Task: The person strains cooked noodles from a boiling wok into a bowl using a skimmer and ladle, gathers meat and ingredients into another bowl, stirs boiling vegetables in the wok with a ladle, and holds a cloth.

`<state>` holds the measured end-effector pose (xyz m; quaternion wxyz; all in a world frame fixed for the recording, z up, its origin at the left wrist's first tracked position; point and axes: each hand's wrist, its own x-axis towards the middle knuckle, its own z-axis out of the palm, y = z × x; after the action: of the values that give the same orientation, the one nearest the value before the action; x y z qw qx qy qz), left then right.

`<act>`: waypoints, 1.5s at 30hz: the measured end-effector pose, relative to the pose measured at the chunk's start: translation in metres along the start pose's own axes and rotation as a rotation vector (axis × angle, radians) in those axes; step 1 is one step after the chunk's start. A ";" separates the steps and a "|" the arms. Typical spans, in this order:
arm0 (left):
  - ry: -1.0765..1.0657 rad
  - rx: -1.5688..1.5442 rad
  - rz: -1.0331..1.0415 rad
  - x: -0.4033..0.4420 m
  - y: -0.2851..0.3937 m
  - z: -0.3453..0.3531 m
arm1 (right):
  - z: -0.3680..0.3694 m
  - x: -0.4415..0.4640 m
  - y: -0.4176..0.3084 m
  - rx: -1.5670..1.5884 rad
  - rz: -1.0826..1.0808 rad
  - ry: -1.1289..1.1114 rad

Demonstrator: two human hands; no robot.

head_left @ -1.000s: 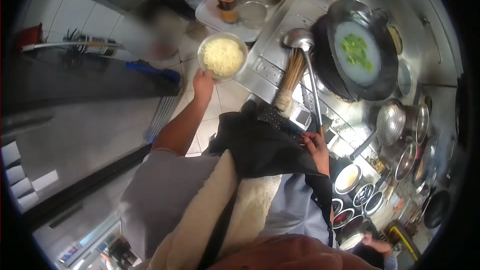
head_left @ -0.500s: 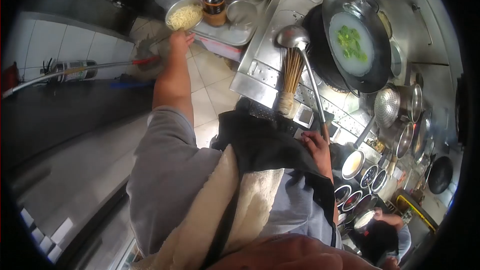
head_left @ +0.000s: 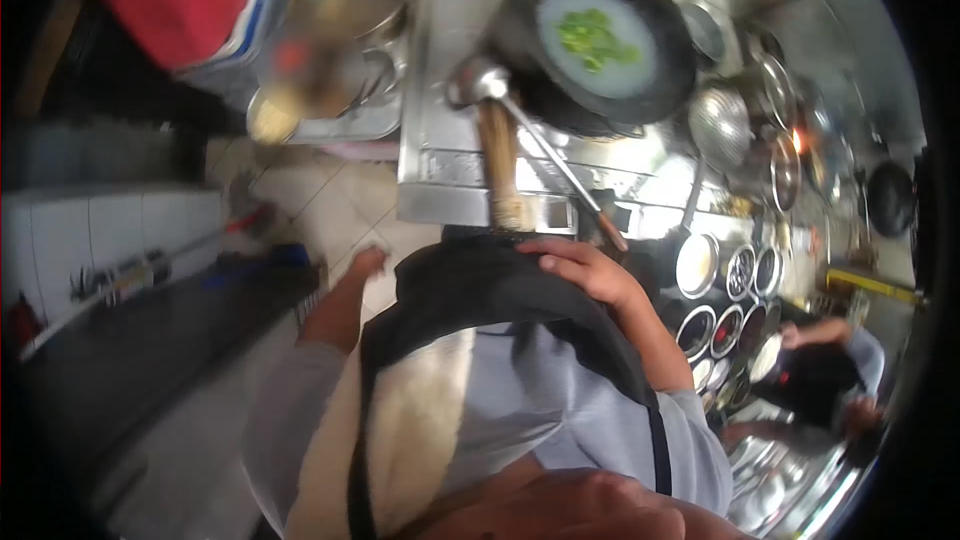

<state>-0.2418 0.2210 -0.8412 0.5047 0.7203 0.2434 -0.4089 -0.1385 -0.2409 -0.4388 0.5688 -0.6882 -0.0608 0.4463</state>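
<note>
The bowl (head_left: 272, 120) sits at the near edge of the tray (head_left: 375, 126), blurred. The left hand (head_left: 370, 262) hangs over the floor, apart from it, with nothing visible in its grasp; blur hides whether its fingers are spread or pressed together. The brush (head_left: 502, 175) lies beside the ladle (head_left: 552, 158), whose long axis slants from its head, far left, to its handle end, near right. That end is just beyond the right hand (head_left: 585, 268), the nearer of the 2, which lies with fingers extended on the apron (head_left: 475, 285). The wok (head_left: 655, 60) stands farther off, holding greens (head_left: 592, 38) in pale liquid.
</note>
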 end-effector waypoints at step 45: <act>0.131 0.318 0.042 -0.142 0.122 0.162 | -0.185 0.004 0.449 0.824 0.458 0.869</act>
<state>-0.2818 0.0345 -0.6831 0.3758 0.8211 0.1928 -0.3838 -0.1998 -0.5281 -0.8253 0.6496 -0.5270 0.5004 0.2234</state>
